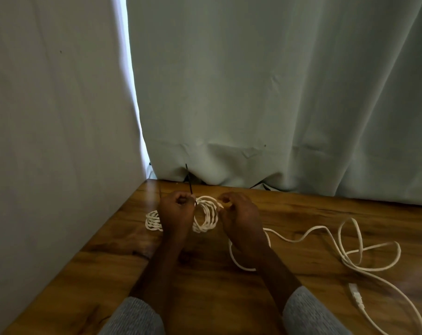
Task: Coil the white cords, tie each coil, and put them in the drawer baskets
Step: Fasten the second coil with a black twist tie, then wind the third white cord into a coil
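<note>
A coil of white cord [205, 215] lies on the wooden table [205, 298] between my hands. My left hand [177, 211] grips a thin black tie [189, 182] that sticks up from the coil's left side. My right hand [239, 213] has its fingers curled at the coil's right edge and pinches the cord there. Part of the coil [153, 221] shows left of my left wrist. A second white cord [350, 250] lies loose and uncoiled across the right of the table, its plug end [356, 294] near the front.
A grey wall stands at the left. A pale green curtain [277, 93] hangs behind the table's far edge. The table's left edge runs diagonally toward me. No drawer or baskets are in view.
</note>
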`<move>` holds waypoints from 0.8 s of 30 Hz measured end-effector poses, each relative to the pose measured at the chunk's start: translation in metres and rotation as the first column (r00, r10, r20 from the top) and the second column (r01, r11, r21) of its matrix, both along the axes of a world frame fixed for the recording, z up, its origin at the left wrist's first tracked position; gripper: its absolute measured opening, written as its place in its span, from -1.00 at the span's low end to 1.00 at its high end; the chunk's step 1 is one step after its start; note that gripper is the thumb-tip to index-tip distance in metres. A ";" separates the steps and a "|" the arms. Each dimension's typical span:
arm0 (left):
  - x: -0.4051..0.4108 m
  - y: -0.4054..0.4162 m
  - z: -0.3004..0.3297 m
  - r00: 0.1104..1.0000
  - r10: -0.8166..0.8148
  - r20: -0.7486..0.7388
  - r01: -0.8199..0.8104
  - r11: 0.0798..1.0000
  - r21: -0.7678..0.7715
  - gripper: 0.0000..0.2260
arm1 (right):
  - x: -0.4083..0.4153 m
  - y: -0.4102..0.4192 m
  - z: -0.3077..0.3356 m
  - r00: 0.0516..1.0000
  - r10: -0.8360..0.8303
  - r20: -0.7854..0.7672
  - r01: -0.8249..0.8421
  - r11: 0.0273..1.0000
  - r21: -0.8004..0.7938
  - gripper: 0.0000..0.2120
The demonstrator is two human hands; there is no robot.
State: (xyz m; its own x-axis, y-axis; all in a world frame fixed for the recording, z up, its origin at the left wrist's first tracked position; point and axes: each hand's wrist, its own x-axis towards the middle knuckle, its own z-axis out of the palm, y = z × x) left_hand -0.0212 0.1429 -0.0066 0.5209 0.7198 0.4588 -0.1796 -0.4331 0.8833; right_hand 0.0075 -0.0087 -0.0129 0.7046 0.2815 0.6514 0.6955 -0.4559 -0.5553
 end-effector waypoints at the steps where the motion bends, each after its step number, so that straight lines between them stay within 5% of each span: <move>1: 0.001 0.001 0.002 1.000 0.025 -0.016 -0.025 0.999 0.031 -0.98 | 0.004 0.005 -0.003 1.000 -0.021 -0.008 0.021 0.998 -0.063 -0.78; 15: 0.015 0.022 -0.013 0.869 0.368 -0.330 -0.170 0.849 0.501 -0.82 | 0.012 0.025 -0.007 0.987 -0.124 -0.097 0.053 0.843 -0.535 -0.66; 21: 0.011 0.023 -0.012 0.848 0.380 -0.369 -0.160 0.848 0.506 -0.85 | 0.006 0.026 -0.008 0.991 -0.087 -0.106 0.014 0.836 -0.549 -0.61; 24: 0.007 0.021 -0.011 0.906 0.353 -0.232 -0.208 0.851 0.482 -0.87 | 0.005 0.025 -0.008 0.991 -0.074 -0.108 0.002 0.830 -0.557 -0.60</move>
State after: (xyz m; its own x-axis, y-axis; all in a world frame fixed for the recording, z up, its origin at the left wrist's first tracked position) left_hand -0.0142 0.1639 -0.0173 0.4913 0.6179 0.6139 0.2519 -0.7755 0.5789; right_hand 0.0124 0.0161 -0.0207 0.7843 0.5410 0.3036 0.6160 -0.7370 -0.2781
